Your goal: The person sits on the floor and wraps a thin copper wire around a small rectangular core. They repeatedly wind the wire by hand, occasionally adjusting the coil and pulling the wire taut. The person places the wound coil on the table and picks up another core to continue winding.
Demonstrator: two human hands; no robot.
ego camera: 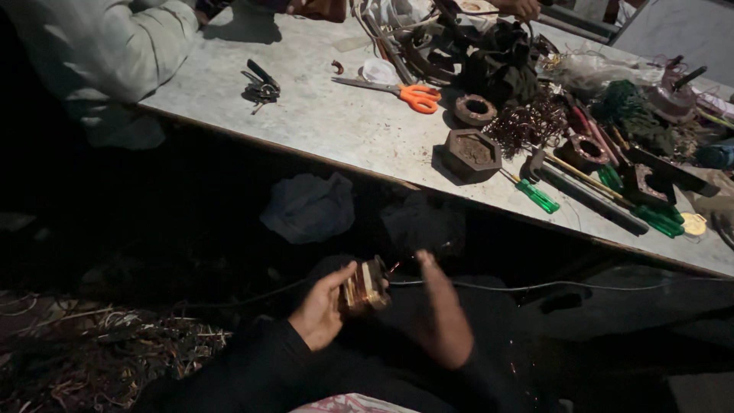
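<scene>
Hands low in the lap, that's where the action is: the left hand point(319, 312) has its grip clamped on a small wound coil point(364, 286), coppery and banded, fingers wrapped round its near side and thumb up over the top, holding it just below the desk edge. The right hand point(442, 313) is beside it, fingers stretched out flat and blurred, nothing in its grip, fingertips near the coil's far side where a thin strand of wire seems to come off, though it's too dark to be sure they touch. A black cable point(535, 287) runs off to the right from behind the hands. To do this well, I'd say, keep that left hold firm and the coil steady, and let the free hand draw the fine wire off evenly without snagging. Down left on the floor, a tangle of scrap wire point(115, 344). Up now to the pale desk point(344, 122): a dark hexagonal block point(472, 153) near its edge, a green-handled screwdriver point(535, 195) just beside it, a round ring-shaped core point(475, 108) behind, and a frizzy mass of copper wire point(527, 122) to its right. Further in, orange-handled scissors point(405, 94) lie flat, a bunch of keys point(261, 86) well apart to the left. Far left, another person's pale sleeve point(99, 53) rests on the desk corner.
</scene>
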